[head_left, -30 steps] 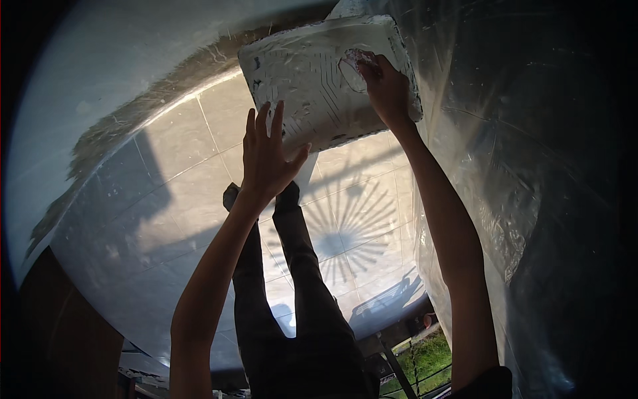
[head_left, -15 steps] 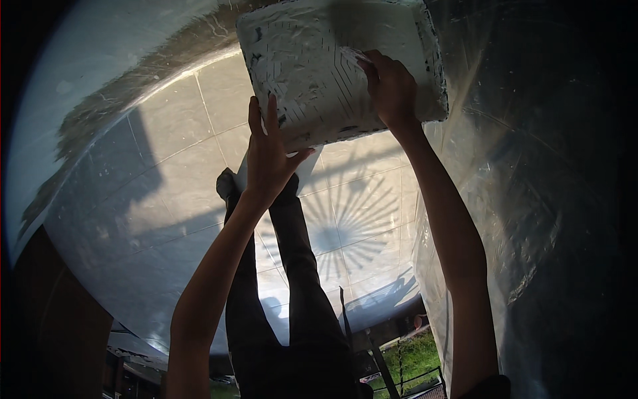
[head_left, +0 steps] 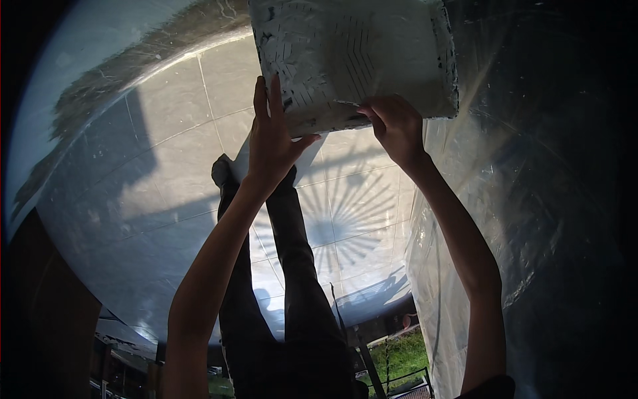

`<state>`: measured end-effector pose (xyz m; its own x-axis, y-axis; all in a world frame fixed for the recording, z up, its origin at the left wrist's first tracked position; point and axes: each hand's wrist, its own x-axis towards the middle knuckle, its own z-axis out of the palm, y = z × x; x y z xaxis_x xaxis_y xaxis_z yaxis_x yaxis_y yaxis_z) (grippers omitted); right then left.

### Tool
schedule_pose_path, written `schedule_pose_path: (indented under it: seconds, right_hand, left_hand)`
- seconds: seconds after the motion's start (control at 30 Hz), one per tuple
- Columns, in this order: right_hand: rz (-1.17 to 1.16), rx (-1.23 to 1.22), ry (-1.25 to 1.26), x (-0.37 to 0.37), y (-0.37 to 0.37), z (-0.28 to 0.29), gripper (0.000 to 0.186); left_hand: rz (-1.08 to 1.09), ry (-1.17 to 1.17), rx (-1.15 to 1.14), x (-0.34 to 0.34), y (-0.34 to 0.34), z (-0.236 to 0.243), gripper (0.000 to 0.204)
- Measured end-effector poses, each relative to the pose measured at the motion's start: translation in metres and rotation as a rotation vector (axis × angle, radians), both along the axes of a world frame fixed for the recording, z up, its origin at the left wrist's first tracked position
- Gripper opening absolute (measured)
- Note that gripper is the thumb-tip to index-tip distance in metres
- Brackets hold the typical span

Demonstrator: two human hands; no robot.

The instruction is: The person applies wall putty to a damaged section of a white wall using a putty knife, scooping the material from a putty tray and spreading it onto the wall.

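A boxy white panel (head_left: 399, 60) with rows of thin slots fills the top of the view, its surface smeared with whitish coating and dark chipped spots. My left hand (head_left: 269, 143) is at its near left corner, fingers stretched up along the side and thumb spread along the lower edge. Close to the lower edge, my right hand (head_left: 397, 130) is closed in a pinch. A thin pale tip sticks out from its fingers toward the left against the panel; what it belongs to is too small to make out.
Pale floor tiles (head_left: 179, 173) lie below, with a fan-shaped shadow on them. Clear plastic sheeting (head_left: 465, 179) hangs on the right. My dark-clad legs (head_left: 292, 233) stand in the middle. A rough grey band (head_left: 113, 86) borders the curved upper left; grass (head_left: 402, 356) shows behind a railing.
My right hand has slid down the panel from the slots to near its lower edge. My left hand stays at the corner. The whole view has shifted slightly.
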<state>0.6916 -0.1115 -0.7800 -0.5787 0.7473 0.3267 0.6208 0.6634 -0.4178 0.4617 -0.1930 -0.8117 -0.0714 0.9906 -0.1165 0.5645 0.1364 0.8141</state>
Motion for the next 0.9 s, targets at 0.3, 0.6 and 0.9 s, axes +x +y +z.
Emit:
schedule_pose_path:
  seconds: [0.3, 0.6, 0.9]
  right_hand:
    - [0.122, -0.23, -0.105, 0.0, 0.005, 0.019, 0.01]
    - [0.223, -0.442, -0.196, -0.006, 0.035, 0.021, 0.018]
    - [0.247, -0.48, -0.205, -0.008, 0.04, 0.024, 0.021]
  left_hand:
    - [0.003, 0.034, 0.004, 0.002, 0.001, 0.001, 0.126]
    - [0.031, 0.025, 0.011, 0.004, 0.001, 0.005, 0.125]
    - [0.068, 0.061, 0.039, 0.006, 0.0, 0.001, 0.133]
